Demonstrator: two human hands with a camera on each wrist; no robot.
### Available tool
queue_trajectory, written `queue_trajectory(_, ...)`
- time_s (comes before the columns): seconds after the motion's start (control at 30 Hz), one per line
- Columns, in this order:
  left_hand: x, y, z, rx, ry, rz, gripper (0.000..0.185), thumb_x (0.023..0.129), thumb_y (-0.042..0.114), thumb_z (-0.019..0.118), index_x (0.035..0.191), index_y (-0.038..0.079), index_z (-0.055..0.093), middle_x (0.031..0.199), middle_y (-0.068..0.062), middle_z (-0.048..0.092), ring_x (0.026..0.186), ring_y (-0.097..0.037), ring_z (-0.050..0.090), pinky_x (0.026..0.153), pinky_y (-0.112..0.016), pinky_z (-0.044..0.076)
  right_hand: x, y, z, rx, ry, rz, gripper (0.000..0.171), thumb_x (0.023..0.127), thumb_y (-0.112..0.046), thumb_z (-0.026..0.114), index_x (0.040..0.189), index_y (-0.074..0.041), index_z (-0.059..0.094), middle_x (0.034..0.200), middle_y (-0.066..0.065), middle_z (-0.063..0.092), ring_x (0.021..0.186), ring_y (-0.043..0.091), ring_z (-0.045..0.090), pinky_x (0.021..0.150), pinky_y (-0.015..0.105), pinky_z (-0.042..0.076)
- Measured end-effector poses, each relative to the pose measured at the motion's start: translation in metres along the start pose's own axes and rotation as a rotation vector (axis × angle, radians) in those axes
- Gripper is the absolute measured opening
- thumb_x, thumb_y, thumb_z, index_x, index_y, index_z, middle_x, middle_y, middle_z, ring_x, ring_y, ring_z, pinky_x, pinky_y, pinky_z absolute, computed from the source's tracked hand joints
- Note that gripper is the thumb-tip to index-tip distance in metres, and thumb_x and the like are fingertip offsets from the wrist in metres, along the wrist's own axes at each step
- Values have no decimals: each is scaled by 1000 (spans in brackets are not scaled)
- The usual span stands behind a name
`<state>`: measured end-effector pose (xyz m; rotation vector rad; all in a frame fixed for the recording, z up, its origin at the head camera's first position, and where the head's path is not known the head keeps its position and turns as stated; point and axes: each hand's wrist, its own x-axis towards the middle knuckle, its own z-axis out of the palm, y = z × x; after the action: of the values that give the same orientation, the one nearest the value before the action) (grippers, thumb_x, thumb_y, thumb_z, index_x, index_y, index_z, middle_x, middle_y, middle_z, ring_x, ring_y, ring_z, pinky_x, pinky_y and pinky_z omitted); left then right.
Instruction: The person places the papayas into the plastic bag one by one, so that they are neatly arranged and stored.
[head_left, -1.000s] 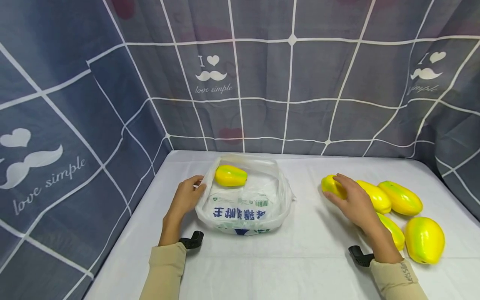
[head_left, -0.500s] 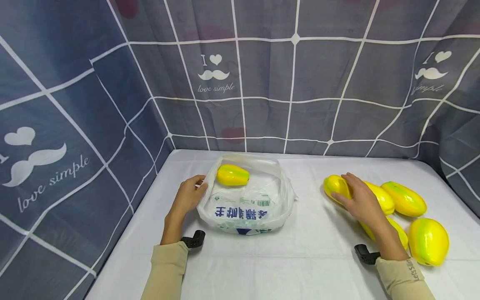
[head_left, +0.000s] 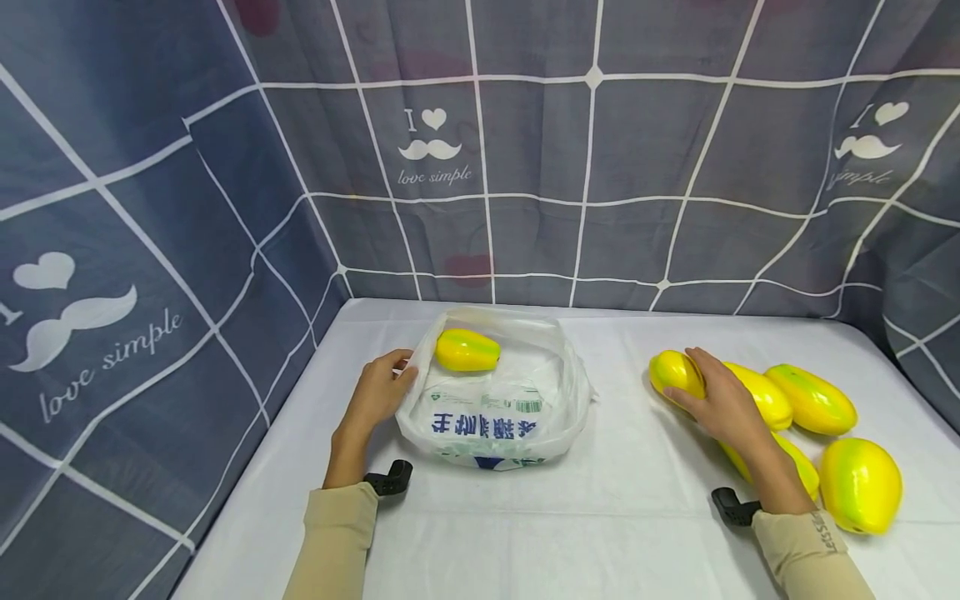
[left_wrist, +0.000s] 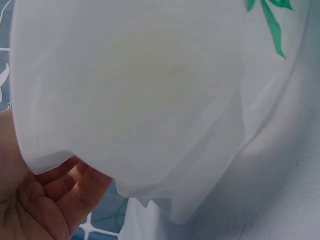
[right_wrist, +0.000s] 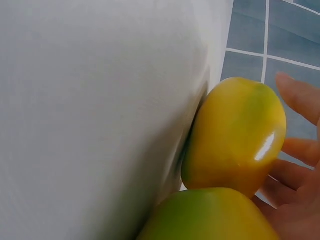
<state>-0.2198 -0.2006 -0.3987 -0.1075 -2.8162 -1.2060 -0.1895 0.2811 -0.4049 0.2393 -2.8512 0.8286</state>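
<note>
Beige long sleeves (head_left: pixel 330 533), black wrist mounts (head_left: pixel 390 479).

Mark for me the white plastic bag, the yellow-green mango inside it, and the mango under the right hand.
White plastic bag (head_left: pixel 480 427): head view, printed front wall.
Yellow-green mango in the bag (head_left: pixel 467 351): head view, middle of the fruit.
Mango under the right hand (head_left: pixel 673 372): head view, exposed left end.
</note>
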Motion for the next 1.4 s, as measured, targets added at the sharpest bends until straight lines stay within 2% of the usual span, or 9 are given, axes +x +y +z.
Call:
queue_trajectory(0.23, 0, -1, 0, 2, -2, 5, 34, 100, 13, 56, 131, 0, 60, 118, -23, 62, 98, -35, 62, 85, -48, 50, 1, 2, 3, -18, -24, 20, 68, 94, -23, 68, 143, 11, 36, 139, 36, 41, 123, 54, 40, 99, 66, 30)
queue_trajectory(0.43, 0, -1, 1, 6, 2, 3, 35, 99, 13, 56, 132, -1, 59, 116, -22, 63, 98, -35, 62, 85, -47, 50, 0, 2, 4, -29, -22, 18, 63, 93, -16, 67, 143, 9, 39, 138, 35, 44, 122, 54, 41, 99, 66, 30)
queue_trajectory(1.4, 1, -1, -1, -21, -9, -7, 35, 100, 17, 57, 131, 0, 60, 118, -22, 62, 95, -32, 63, 84, -46, 51, -2, -2, 4, -51, -61, 42, 65, 94, -16, 66, 146, 7, 35, 140, 35, 41, 123, 53, 41, 100, 66, 30)
